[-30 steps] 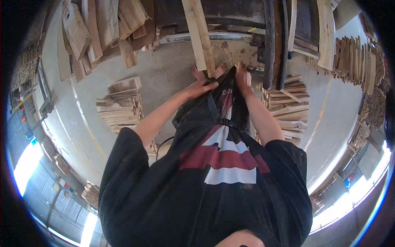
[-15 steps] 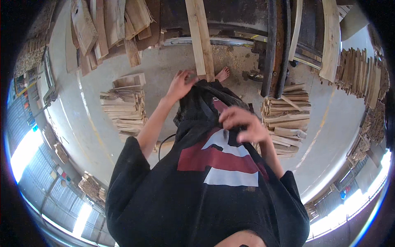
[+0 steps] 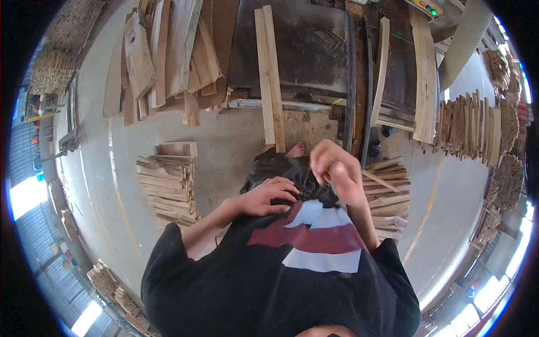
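Left hand [image 3: 269, 197] on the shirt [image 3: 224, 281], right hand [image 3: 339, 171] above its hem

The black shirt, with a red and white print across its front, covers the person's torso, its lower edge bunched at the waist above a dark lower garment [image 3: 266, 169]. The left hand lies palm down at that edge with its fingers bent; whether they grip the cloth cannot be told. The right hand is held over the waist on the other side, fingers curled and slightly blurred; I cannot tell whether anything is pinched in them.

Ahead stands a dark bench [image 3: 314, 62]. Two long wooden strips [image 3: 270, 84] lie on it side by side, their near ends jutting past its edge toward the bare feet [image 3: 296, 150]. Rough boards [image 3: 168, 56] are heaped at its left, and a broad pale board [image 3: 423, 84] lies on the right. A stack of cut wood [image 3: 167, 185] sits on the floor [image 3: 219, 129] at the left, another stack [image 3: 387, 196] at the right.
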`<state>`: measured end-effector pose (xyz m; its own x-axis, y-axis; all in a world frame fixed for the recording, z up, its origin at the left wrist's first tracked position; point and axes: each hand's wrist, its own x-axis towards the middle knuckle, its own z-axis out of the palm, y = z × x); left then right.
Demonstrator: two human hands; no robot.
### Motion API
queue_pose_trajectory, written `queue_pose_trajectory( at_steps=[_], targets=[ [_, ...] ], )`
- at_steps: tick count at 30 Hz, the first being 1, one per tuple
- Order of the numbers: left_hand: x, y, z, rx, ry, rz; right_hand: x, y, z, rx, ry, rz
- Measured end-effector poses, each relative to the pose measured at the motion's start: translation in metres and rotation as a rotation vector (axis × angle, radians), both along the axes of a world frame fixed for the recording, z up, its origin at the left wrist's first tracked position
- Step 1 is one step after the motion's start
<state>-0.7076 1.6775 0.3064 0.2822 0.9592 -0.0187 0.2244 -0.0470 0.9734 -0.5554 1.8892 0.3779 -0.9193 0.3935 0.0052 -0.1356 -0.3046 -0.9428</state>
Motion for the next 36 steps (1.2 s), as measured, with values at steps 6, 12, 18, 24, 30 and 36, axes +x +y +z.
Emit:
queue_pose_trajectory(
  at_steps=[6,12,18,24,30,36],
  targets=[
    [-0.002,-0.03,-0.026,-0.188,-0.029,0.196,-0.048,0.004,-0.125,0.115,-0.609,-0.003],
    [-0.023,-0.055,-0.093,-0.426,0.423,0.768,-0.096,-0.013,-0.184,-0.085,-0.794,0.073],
    [-0.063,-0.071,-0.163,-0.239,1.112,0.312,-0.122,-0.014,-0.203,-0.056,-0.788,-0.003],
    [-0.141,-0.056,-0.198,-0.537,0.611,1.108,-0.085,-0.005,-0.219,-0.257,-0.796,-0.231],
    [-0.133,-0.099,-0.22,-0.351,0.453,1.124,0.04,-0.022,-0.241,0.14,-1.133,0.279],
    [-0.062,-0.202,-0.201,-1.174,-0.221,0.847,0.126,-0.085,-0.243,-0.846,-0.931,-0.602]
  ],
)
